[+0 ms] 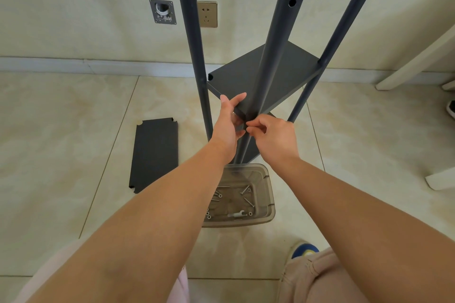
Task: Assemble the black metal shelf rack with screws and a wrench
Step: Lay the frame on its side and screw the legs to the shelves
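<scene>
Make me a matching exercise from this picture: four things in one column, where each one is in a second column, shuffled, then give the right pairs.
Things:
1. wrench
2. spare shelf panel
3. wall socket
4. left hand

Places:
A. on the wall, behind the rack posts
B. gripping the near corner of the mounted shelf
C. inside the clear plastic bin, among loose screws
D. flat on the floor tiles, left of the rack

Pairs: 1-C, 2-D, 3-A, 4-B
</scene>
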